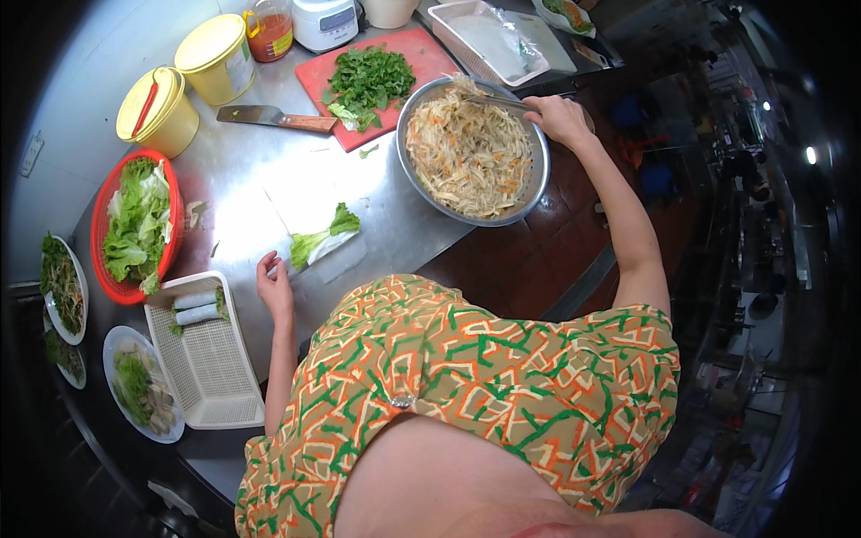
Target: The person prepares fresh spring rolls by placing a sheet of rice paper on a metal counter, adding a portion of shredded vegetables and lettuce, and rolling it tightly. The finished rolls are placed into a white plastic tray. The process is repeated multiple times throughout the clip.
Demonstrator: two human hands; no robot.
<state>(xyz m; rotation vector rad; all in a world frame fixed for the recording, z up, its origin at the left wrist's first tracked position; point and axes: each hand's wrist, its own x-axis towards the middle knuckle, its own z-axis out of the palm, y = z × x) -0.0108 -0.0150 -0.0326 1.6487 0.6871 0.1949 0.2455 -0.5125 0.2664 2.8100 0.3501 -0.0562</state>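
My right hand (559, 121) grips metal tongs (501, 101), whose tips reach into shredded noodle-like filling with orange bits (464, 155). A round metal bowl (542, 176) holds this filling at the table's edge. My left hand (274, 286) hovers low over the steel table with fingers loosely curled, holding nothing. Just right of it, lettuce leaves (311, 247) lie on a translucent rice-paper-like sheet (342, 259). Two wrapped rolls (197, 307) with green ends rest in a white plastic basket (225, 366), left of my left hand.
A red colander (176, 232) holds lettuce. A cleaver (252, 115) lies beside a red cutting board (427, 57) with chopped greens (370, 81). Yellow lidded tubs (158, 114) stand at the back left; a plate of food (144, 383) is near the basket. Another white basket (481, 40) sits behind the bowl.
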